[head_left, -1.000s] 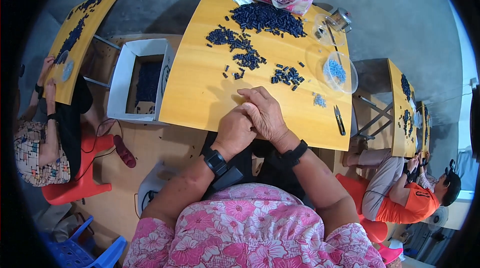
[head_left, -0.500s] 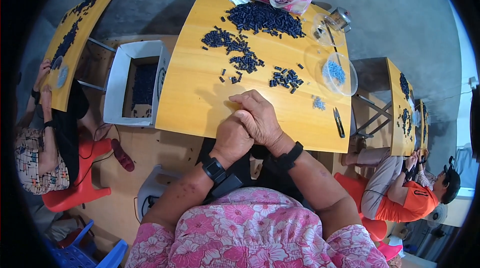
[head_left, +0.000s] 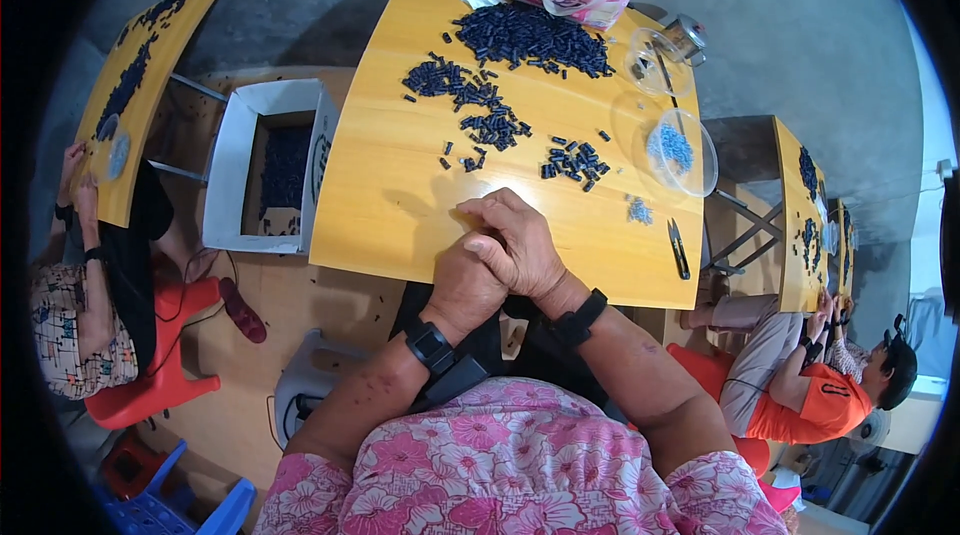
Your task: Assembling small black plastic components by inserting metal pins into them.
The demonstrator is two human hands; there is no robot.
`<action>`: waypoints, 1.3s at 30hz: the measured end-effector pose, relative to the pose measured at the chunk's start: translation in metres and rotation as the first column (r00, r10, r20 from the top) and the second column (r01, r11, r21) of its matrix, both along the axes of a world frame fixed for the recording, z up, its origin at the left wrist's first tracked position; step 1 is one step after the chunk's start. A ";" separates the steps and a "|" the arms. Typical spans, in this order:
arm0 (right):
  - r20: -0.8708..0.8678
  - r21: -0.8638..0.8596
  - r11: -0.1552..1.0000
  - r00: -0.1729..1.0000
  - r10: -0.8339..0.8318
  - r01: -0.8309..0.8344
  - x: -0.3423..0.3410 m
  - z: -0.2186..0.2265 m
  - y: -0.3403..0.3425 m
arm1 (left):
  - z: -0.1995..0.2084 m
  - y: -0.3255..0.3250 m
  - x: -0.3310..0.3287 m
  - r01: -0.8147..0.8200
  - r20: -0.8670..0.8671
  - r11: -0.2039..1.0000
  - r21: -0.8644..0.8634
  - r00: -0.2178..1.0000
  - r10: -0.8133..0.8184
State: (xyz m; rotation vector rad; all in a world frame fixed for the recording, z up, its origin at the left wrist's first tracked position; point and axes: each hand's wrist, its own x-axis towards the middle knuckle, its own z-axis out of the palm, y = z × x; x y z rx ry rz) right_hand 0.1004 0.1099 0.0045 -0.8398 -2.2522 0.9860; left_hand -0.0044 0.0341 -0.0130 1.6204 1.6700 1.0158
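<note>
Since the earlier frames, both hands have stayed together at the near bench [head_left: 400, 185] edge. The right hand [head_left: 520, 245] lies curled over the left hand [head_left: 465, 280]; whether either holds a part cannot be told. The small dark parts [head_left: 570, 160] lie just beyond, larger heaps farther. Concrete floor; other people work at neighbouring benches.

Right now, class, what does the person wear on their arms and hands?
Both hands, the left hand and right hand, are bare. Each wrist carries a black band: left band, right band. Short pink flowered sleeves cover the upper arms; the forearms are uncovered.
</note>
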 end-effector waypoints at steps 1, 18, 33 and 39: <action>0.002 -0.003 1.000 1.000 0.002 -0.002 0.000 -0.001 0.000 | 0.000 0.000 0.000 0.007 0.020 1.000 0.000 1.000 -0.007; -0.054 -0.054 0.995 0.995 -0.082 0.080 0.000 -0.005 0.000 | -0.010 -0.002 -0.002 0.038 -0.092 0.999 0.004 0.995 -0.037; -0.158 -0.674 0.727 0.987 0.031 -0.131 0.079 0.047 -0.060 | 0.023 -0.065 -0.009 0.246 0.757 0.928 -0.281 0.651 0.057; -0.183 -0.616 0.775 0.983 0.035 -0.142 0.085 0.060 -0.071 | 0.042 -0.070 -0.006 0.302 0.766 0.924 -0.235 0.642 -0.015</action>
